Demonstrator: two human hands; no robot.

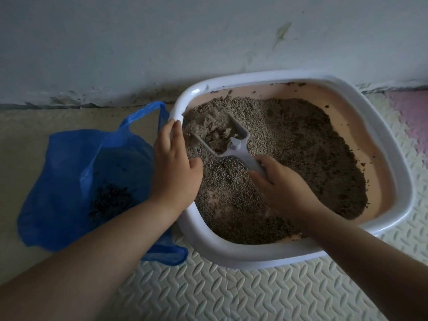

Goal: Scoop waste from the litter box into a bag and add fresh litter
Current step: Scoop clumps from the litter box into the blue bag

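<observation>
Head view: R hand (pixel 284 184) grips scoop (pixel 238 144), handle hidden; scoop head just beside L hand (pixel 176 172), flat on litter box (pixel 231 253) rim.

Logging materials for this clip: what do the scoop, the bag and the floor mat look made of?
The scoop is likely rigid plastic, pale matte, moulded. The bag: thin blue plastic film, translucent and crinkled. The floor mat: probably foam, judging by its embossed pattern; not certain.
</observation>
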